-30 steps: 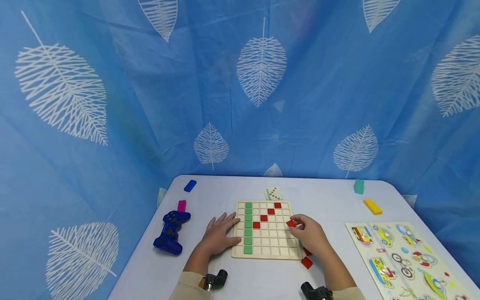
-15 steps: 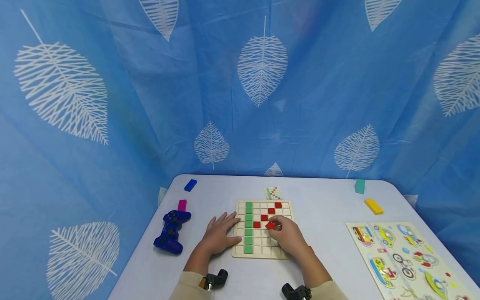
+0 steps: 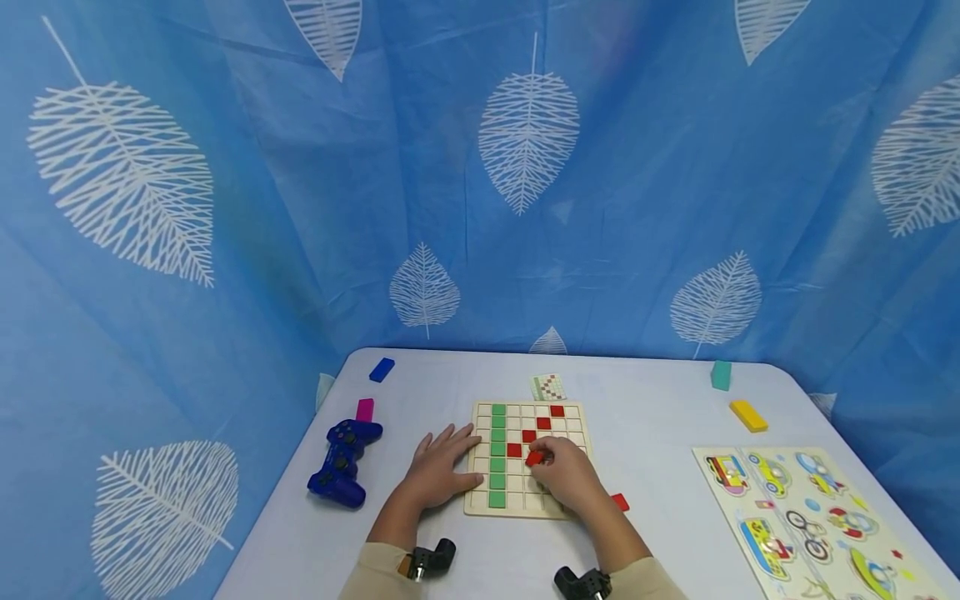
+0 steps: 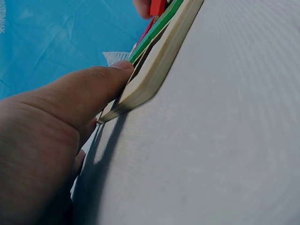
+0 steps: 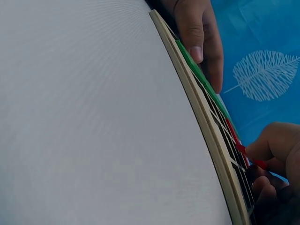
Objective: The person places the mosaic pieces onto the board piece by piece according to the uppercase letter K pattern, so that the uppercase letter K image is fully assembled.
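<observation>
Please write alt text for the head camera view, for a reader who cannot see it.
A person's right hand pinches a red tile over a wooden grid board while the left hand rests flat on the board's left edge. A blue game controller lies to the left.

The board (image 3: pixel 525 458) is pale, matt wood — its red tile (image 3: pixel 535 457) smooth painted; the table (image 3: pixel 660 417) wears fine-ribbed matt cloth.

Grid board (image 3: pixel 525 507) at the worktop's (image 3: pixel 660 417) near centre; left hand (image 3: pixel 438 468) on its left edge, right hand (image 3: pixel 566 477) over its near right cells. Game controller (image 3: pixel 341 462) left of the board; pattern card (image 3: pixel 547 387) behind it; picture puzzle (image 3: pixel 817 517) far right.
</observation>
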The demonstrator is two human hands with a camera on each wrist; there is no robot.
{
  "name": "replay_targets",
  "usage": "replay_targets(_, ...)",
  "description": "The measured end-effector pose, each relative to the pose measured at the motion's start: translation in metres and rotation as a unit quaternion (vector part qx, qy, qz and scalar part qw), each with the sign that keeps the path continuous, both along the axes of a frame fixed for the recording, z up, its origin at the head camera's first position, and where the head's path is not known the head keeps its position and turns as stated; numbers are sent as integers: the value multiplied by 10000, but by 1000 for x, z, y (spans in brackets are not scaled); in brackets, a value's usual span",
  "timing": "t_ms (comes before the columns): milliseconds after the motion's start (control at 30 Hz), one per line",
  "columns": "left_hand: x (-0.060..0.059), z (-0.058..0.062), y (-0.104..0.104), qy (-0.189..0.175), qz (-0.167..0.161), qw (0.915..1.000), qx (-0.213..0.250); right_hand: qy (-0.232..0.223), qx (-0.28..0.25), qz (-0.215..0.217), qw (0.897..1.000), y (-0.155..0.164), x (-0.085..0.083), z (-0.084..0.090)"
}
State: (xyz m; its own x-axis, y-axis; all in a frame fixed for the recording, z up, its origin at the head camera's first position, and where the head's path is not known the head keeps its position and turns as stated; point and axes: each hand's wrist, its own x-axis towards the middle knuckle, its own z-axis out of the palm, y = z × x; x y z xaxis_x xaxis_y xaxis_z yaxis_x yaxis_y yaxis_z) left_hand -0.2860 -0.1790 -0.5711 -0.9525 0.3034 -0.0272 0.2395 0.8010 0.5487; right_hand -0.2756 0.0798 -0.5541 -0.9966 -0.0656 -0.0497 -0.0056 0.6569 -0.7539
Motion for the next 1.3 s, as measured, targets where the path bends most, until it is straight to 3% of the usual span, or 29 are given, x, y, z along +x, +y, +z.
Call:
replay_targets(600,1,4,0,28,-15,10000,-54,342,223,120,9991,1,1,-3)
replay_targets(1300,0,3,0,1,-5,10000,-76,378,146,369,9985,5,3,-3)
